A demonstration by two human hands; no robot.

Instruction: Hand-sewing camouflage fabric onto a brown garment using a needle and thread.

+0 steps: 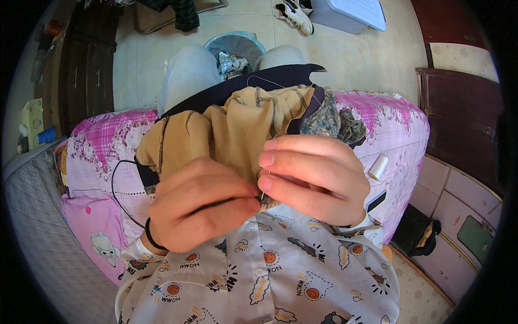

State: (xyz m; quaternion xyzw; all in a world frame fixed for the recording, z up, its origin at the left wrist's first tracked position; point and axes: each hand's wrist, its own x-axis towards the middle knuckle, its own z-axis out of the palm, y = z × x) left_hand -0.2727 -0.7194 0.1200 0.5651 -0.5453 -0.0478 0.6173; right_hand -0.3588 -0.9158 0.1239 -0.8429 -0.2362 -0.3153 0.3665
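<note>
The bed (413,124), under its pink-and-white floral cover, spreads beneath me from 9 to 3 o'clock, directions being read from where my fingertips meet. Across my lap, toward 12 o'clock, lies the tan garment (237,116) with dark seams and edging. My left hand (202,205), at 9 o'clock, forms a narrow pinch, thumb against forefinger; what lies inside it I cannot tell. My right hand (318,175), at 2 o'clock, is likewise narrow, its fingertips gripping the needle. A white spool (379,167) lies on the cover near 3 o'clock. Finest of all, a thread (265,79) arcs over the garment at 12 o'clock, and the needle (263,196) stands nearly upright between both sets of fingertips. For good control, I judge, the shaft should be gripped short and steady — left fingertips close, clear of the point — with the thread slack enough not to snag.
</note>
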